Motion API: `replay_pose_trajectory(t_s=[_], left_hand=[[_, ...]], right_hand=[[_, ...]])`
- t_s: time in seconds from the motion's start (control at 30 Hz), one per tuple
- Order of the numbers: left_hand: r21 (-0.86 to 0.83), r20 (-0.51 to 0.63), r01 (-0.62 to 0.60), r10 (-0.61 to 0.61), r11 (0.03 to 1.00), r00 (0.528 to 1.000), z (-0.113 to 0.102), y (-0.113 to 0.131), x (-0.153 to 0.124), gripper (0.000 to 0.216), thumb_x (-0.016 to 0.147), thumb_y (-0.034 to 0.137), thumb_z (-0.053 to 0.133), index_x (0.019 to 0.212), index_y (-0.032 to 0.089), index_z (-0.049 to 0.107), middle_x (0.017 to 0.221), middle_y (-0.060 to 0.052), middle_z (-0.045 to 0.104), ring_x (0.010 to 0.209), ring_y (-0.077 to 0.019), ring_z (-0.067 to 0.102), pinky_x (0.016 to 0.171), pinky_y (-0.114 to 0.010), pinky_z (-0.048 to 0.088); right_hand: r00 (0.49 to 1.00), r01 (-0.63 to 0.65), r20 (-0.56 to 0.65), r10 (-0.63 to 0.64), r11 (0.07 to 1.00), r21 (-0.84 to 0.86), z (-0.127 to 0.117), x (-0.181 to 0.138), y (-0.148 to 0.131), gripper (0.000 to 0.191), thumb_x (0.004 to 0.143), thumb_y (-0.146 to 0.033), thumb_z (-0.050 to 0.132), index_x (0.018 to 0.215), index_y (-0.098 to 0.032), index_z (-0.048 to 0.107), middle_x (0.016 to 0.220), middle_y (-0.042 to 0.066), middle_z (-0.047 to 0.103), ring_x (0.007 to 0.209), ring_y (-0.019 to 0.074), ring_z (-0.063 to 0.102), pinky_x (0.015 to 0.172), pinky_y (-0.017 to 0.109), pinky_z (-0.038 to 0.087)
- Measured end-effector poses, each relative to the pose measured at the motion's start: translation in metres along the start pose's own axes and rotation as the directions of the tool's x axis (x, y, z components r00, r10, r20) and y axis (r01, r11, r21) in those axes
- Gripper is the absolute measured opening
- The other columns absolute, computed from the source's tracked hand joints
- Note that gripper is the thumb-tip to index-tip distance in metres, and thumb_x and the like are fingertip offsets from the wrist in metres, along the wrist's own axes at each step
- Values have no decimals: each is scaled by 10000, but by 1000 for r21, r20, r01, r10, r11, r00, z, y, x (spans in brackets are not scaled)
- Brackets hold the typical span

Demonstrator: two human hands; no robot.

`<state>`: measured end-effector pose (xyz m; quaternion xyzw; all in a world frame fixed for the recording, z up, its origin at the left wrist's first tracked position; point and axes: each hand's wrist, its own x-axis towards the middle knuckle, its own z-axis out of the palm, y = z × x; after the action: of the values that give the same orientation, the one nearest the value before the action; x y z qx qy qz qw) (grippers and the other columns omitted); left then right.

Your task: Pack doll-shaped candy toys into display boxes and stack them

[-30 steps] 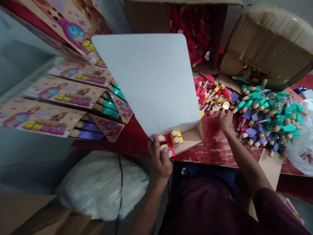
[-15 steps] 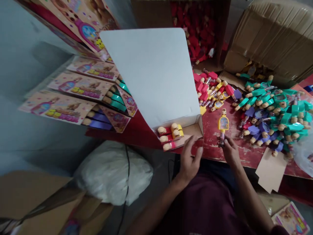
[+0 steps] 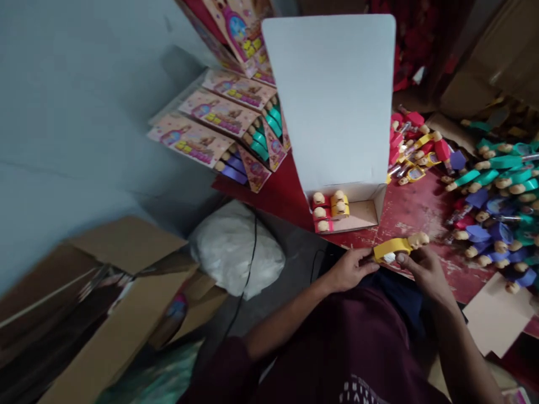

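Just in front of the table edge I hold a yellow toy with a tan figure head pointing right. My right hand is closed on it, the thumb near its lower side. At its left end the fingers of my left hand are closed and pinch it; the part between them is hidden. A display box with a tall plain lid raised stands just beyond. In its left part several red toys and two yellow toys are upright, heads up.
Piles of red and yellow toys and of green and purple ones lie to the right. Filled display boxes stand at the left. A white sack and an open carton are on the floor; a cardboard piece is at the right edge.
The yellow toy has turned from upright to lying sideways and come closer to my body. My left hand has moved from beside the box to the toy. The view has swung left.
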<state>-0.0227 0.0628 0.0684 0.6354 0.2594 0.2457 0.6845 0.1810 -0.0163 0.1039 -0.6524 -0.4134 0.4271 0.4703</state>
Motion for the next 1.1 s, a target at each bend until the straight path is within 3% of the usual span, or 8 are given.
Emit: replay_pose_trajectory(t_s=[0.07,0.13,0.23,0.43,0.57,0.73,1.0,1.1], left_hand=[[254,-270,-119,189,960,944,-11,7,-16,308,1000,315,608,1249,172,721,1133,-107,773,1059,-224,726,954,-344,585],[527,-523,-133,444,839,728,-26,14,-28,355,1012,226,569,1355,197,659,1201,-114,748,1132,-214,697,1010,-361,565],[777,-541,-26,689,629,482,-54,18,-28,488,1005,197,569,1491,222,540,1345,-134,669,1288,-241,615,1120,-432,498],[757,-530,42,576,652,622,-98,-14,4,786,1038,511,511,1679,262,130,1752,-163,100,1620,-356,132,1279,-578,259],[661,-508,-21,469,750,723,-104,-29,10,668,1076,501,393,1673,370,124,1748,-72,175,1619,-293,179,1291,-503,279],[638,-519,-51,478,769,708,-103,-35,10,646,1075,513,360,1669,397,135,1712,-50,266,1613,-296,201,1297,-520,259],[611,-560,-49,475,790,679,-98,-37,13,603,1077,504,346,1642,500,135,1703,11,277,1614,-265,208,1279,-559,295],[614,-557,-65,490,786,670,-98,-36,13,594,1078,509,334,1641,498,146,1695,10,300,1612,-265,214,1277,-557,305]], right_hand=[[997,79,21,-77,990,-118,7,8,-1,326,907,-472,762,1104,-217,709,1031,87,762,901,242,723,776,366,611],[971,235,18,-239,933,-273,19,20,1,303,914,-418,762,1150,-237,704,1093,88,754,974,254,718,841,396,609],[885,462,145,-443,792,-399,43,42,11,298,945,-320,726,1233,-262,676,1183,85,741,1062,254,713,913,416,605],[744,667,399,-536,625,-405,76,60,27,371,1007,-178,564,1367,-262,592,1257,107,719,1151,259,703,958,444,611],[712,698,519,-473,556,-451,77,52,19,428,1001,-146,542,1415,-257,559,1302,124,696,1169,268,694,963,445,610],[664,738,598,-448,522,-428,84,63,3,445,984,-85,492,1402,-223,554,1305,132,688,1181,256,683,986,423,598],[791,596,458,-404,677,-432,98,96,-7,231,1005,-271,599,1227,-238,655,1119,102,729,1003,260,718,865,404,611],[748,638,518,-414,663,-391,95,91,-1,293,1006,-215,552,1285,-246,635,1185,107,719,1096,266,705,937,429,601]])
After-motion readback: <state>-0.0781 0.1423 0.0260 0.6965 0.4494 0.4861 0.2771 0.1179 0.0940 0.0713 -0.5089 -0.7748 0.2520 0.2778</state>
